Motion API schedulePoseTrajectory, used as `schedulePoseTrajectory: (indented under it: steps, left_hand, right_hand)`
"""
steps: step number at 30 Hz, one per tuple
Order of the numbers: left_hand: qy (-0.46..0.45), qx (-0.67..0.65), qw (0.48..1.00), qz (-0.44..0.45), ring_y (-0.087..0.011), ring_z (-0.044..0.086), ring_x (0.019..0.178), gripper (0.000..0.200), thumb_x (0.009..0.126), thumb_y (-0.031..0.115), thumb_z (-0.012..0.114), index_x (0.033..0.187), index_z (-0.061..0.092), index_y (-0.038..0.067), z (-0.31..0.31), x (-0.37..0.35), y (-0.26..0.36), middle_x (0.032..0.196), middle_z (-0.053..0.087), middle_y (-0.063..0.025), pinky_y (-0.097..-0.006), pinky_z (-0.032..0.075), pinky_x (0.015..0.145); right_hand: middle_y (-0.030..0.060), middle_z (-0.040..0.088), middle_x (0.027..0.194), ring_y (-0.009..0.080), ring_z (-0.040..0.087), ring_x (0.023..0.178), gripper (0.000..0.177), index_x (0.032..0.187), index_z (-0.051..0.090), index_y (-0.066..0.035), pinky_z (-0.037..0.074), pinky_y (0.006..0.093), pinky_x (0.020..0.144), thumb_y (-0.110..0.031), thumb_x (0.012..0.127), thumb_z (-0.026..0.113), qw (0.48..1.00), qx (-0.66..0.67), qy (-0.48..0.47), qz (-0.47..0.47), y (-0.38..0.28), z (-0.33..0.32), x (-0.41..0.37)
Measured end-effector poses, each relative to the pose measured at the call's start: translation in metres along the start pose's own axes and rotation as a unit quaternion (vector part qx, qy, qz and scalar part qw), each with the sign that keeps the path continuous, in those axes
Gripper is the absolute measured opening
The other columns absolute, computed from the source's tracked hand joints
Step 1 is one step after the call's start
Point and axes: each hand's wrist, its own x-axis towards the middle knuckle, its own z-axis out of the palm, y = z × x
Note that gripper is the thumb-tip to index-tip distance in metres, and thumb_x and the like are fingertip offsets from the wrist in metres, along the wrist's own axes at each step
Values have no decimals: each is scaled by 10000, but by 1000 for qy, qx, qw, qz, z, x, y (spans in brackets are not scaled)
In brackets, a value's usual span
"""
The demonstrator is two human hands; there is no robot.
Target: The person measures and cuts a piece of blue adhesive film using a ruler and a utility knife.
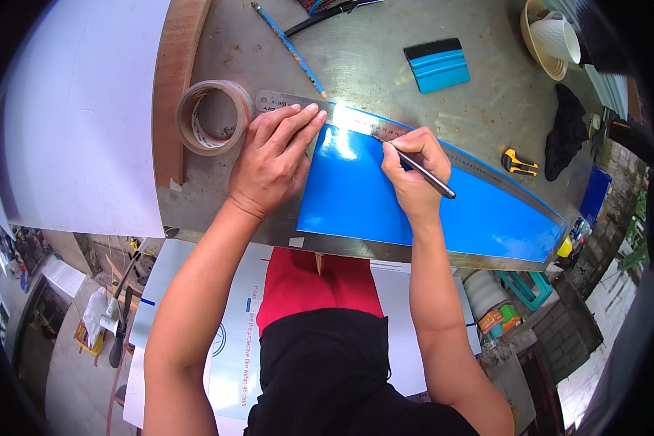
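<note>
A glossy blue sheet [356,200] lies on the metal table, with a long steel ruler [501,180] along its far edge. My left hand [272,160] presses its outstretched fingers on the ruler near its left end, at the sheet's upper left corner. In my right hand [420,178] is a slim black pen [437,187], pinched between thumb and fingers. Its tip meets the ruler's near edge, over the blue sheet. Just left of my left hand stands a roll of clear tape [184,120].
A blue pencil [291,49] and a teal squeegee [440,71] lie beyond the ruler. To the right are a yellow cutter [517,163], a black cloth [564,134] and a white cup [559,38]. A large white sheet [80,116] and a wooden strip [173,80] occupy the left.
</note>
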Motion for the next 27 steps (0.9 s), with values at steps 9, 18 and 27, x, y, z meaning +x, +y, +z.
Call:
schedulePoseTrajectory:
  steps: [9,18,27]
  left_hand:
    - [2,-5,1000,0,-249,556,1356,663,799,-14,670,1451,668,107,0,0,0,1481,626,-29,-432,431,1180]
    - [3,-8,1000,-1,-245,560,1355,659,779,-10,681,1430,681,91,0,0,-1,1477,628,-31,-428,432,1180]
    - [-4,4,1000,1,-239,562,1344,630,797,41,712,1424,684,94,-1,1,-1,1474,623,-28,-423,427,1175]
  right_hand:
    - [85,681,833,156,676,734,208,844,655,-17,545,285,659,73,779,830,999,3,-8,-46,-17,11,7]
    - [82,676,808,149,660,708,194,841,659,-24,524,280,635,54,784,827,999,9,-34,-36,-3,15,18]
    - [82,672,814,156,662,723,208,838,651,-23,535,285,660,86,774,817,997,-13,-56,-60,-6,13,18]
